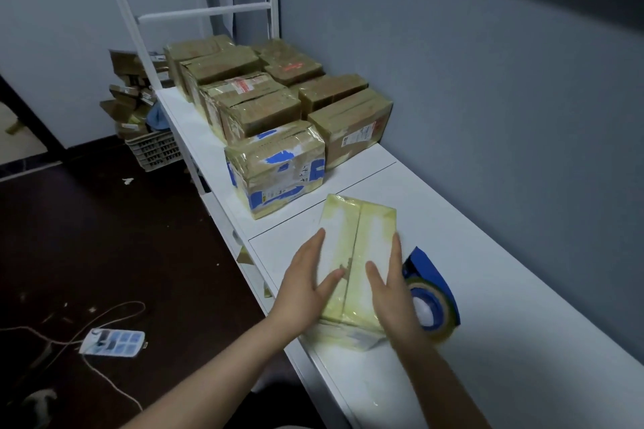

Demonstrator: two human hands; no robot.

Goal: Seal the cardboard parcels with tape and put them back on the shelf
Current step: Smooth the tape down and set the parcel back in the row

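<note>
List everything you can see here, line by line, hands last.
taped parcel: one, pale yellow-green, on the shelf under both hands
tape dispenser: one, blue, on the shelf just right of that parcel
blue-marked parcel: one, brown with blue patches, on the shelf beyond the taped parcel
brown parcels: at least seven, brown, packed together at the shelf's far end
shelf: one, white, along the grey wall
power strip: one, white, on the dark floor at left
crate: one, pale, on the floor past the shelf
cardboard scraps: a heap, brown, above the crate
left hand: one, flat against the taped parcel's left side
right hand: one, flat against its right side
</note>
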